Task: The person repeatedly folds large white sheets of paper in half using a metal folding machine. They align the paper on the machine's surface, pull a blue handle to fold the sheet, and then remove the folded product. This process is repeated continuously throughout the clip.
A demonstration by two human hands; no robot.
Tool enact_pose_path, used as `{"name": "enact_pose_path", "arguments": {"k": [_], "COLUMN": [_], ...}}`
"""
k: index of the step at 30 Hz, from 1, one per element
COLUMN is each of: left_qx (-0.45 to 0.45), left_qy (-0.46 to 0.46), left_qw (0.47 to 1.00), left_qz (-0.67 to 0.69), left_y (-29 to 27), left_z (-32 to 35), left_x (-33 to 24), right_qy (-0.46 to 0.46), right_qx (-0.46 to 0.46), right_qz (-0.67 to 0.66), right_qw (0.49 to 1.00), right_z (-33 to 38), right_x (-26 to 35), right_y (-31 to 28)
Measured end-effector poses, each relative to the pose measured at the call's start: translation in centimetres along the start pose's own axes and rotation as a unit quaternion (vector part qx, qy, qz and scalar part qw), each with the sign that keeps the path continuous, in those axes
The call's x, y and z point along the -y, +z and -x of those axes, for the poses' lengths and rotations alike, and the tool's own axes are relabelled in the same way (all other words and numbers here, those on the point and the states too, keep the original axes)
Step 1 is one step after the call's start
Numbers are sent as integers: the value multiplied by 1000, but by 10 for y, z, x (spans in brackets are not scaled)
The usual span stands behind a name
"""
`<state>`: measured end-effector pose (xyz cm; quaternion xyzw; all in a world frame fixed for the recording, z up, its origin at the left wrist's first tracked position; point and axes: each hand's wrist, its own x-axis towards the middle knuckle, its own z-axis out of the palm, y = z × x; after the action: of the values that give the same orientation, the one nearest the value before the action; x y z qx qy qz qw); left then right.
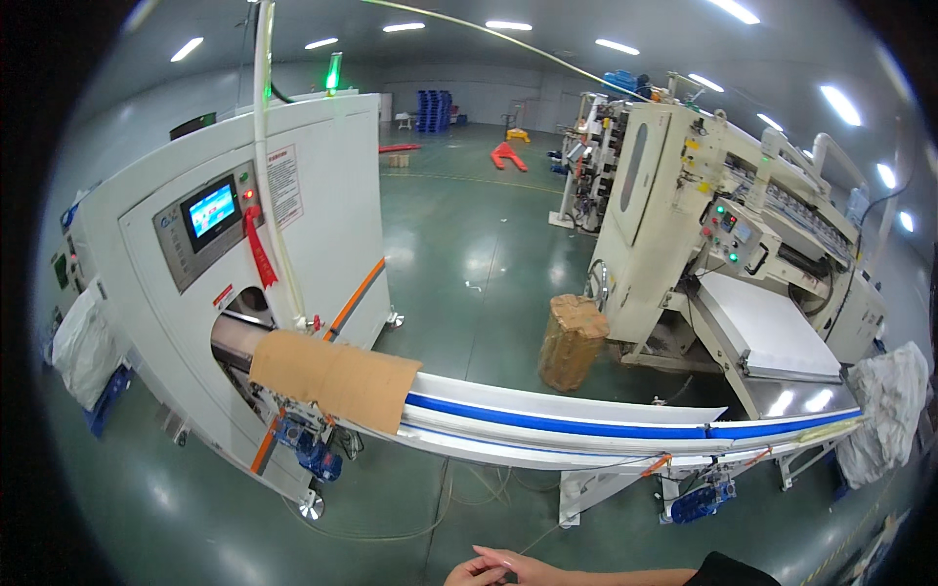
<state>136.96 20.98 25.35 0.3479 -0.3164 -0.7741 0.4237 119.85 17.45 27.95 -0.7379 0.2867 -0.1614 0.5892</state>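
Note:
At the bottom edge of the view, my right hand [526, 566] and my left hand [473, 570] meet in front of me. Their fingers are drawn together and overlap. Whether anything small lies between them is hidden. The right forearm comes in from the right out of a black sleeve; the left hand is partly cut off by the frame. Neither hand touches the machinery. Beyond them runs a long white conveyor with a blue belt [567, 418]. A brown cardboard sheet [337, 376] drapes over its left end.
A white machine cabinet [337, 195] with a lit screen [212, 210] stands left. A larger beige machine [640, 186] with a white sheet [762, 327] stands right. Between them is a taped brown carton bundle [573, 342]. Blue motors [700, 502] hang under the conveyor. A red pallet jack [507, 156] stands farther back.

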Motion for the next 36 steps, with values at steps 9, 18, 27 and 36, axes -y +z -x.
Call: {"name": "enact_pose_path", "arguments": {"k": [9, 18, 27, 36], "left_qx": [57, 6, 15, 99], "left_qy": [-54, -75, -190, -202], "left_qw": [997, 997, 981, 974], "left_qz": [-17, -22, 33, -21], "left_y": [-14, -28, -33, -7], "left_z": [-17, -2, -9, -30], "left_x": [6, 4, 33, 43], "right_qy": [-71, -8, 45, 93], "right_qx": [-110, -115, -168, -200], "right_qz": [-4, -1, 114, 82], "right_qw": [991, 993, 978, 972], "right_z": [6, 1, 20, 59], "right_x": [-7, 25, 1, -4], "right_y": [14, 18, 34, 28]}}
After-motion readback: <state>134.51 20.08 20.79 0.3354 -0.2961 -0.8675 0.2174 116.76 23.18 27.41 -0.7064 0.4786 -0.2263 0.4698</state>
